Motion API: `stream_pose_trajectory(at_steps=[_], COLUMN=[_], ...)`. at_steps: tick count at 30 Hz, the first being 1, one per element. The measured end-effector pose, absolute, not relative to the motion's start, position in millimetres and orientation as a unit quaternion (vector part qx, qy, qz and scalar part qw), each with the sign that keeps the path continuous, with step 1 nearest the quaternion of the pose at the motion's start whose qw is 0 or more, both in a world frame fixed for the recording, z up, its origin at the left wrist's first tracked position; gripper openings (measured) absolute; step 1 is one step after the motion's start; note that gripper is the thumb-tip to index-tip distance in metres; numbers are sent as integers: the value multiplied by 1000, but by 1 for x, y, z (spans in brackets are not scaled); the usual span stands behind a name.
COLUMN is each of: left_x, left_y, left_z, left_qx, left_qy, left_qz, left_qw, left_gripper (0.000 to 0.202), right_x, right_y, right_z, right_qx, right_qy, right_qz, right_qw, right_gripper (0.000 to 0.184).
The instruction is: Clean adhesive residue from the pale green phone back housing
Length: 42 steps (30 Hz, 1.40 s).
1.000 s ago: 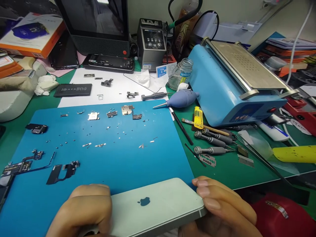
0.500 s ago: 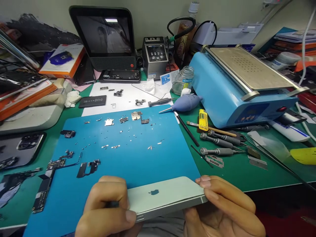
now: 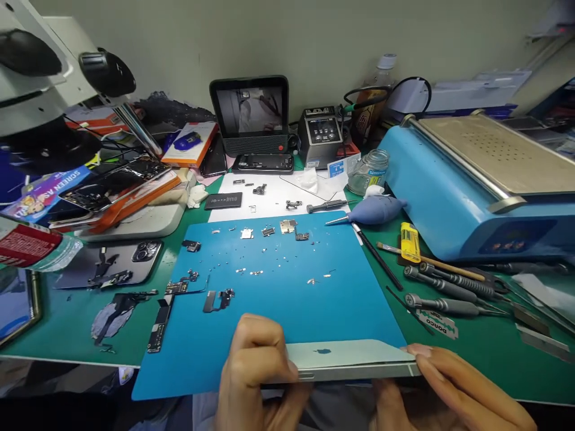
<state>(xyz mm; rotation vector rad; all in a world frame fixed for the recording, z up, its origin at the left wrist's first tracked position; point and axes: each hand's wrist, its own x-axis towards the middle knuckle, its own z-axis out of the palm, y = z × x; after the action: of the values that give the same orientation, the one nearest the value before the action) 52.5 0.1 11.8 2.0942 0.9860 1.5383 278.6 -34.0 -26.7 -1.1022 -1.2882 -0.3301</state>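
a: what are the hands doing?

b: both hold a pale, silver-edged phone (image 3: 354,358) with a dark logo on its back. the left hand (image 3: 258,374) is clenched around the phone's left end, with the fingers curled over the top face and the thumb against the near edge. the right hand (image 3: 453,392) grasps the right end, its fingers stretched along the edge and under the corner.

a: where is the phone?

b: it is held almost flat with its back up, seen nearly edge-on. it sits over the near edge of a blue rubber mat (image 3: 278,299) that lies on the green tabletop (image 3: 476,359). i cannot tell whether it touches the mat.

a: what's on the mat?

b: just beyond the left hand there's a black flex cable (image 3: 218,299). to its left, a long narrow circuit board (image 3: 158,328) lies across the mat's left edge. farther back are a row of small metal plates (image 3: 287,226) and some scattered tiny screws (image 3: 251,270).

a: and to the right of the mat?

b: grey metal screwdrivers (image 3: 449,286) lie side by side on the tabletop, with a razor blade (image 3: 435,324) near them. beyond them a yellow plastic lighter (image 3: 409,242) lies across a wooden-handled brush (image 3: 449,268). a grey-blue rubber air blower (image 3: 380,209) sits at the mat's far right corner with its nozzle pointing left. behind all that stands a big blue machine with a metal top plate (image 3: 449,197).

a: what about the left side?

b: a dark phone housing with a camera cluster (image 3: 112,263) lies on the tabletop, well apart from the hands. a white microscope (image 3: 40,72) fills the upper left corner. at the back, by the wall, stands a small black monitor (image 3: 250,114).
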Motion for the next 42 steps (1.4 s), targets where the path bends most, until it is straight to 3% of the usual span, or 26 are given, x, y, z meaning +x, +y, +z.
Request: stream_pose_trajectory(at_steps=[6, 17, 42], left_x=[59, 57, 55], left_y=[-1, -8, -10], left_z=[9, -1, 5], left_qx=[731, 729, 712], left_qy=[371, 396, 405], left_qz=[549, 550, 555], left_qw=[165, 97, 145], left_gripper=[42, 36, 44], right_x=[286, 263, 253], right_y=[-34, -29, -34], right_z=[-39, -36, -25], right_qx=[-494, -481, -482], right_qy=[-575, -528, -540], right_qz=[-175, -180, -163], right_qw=[628, 677, 671], right_gripper=[39, 41, 27])
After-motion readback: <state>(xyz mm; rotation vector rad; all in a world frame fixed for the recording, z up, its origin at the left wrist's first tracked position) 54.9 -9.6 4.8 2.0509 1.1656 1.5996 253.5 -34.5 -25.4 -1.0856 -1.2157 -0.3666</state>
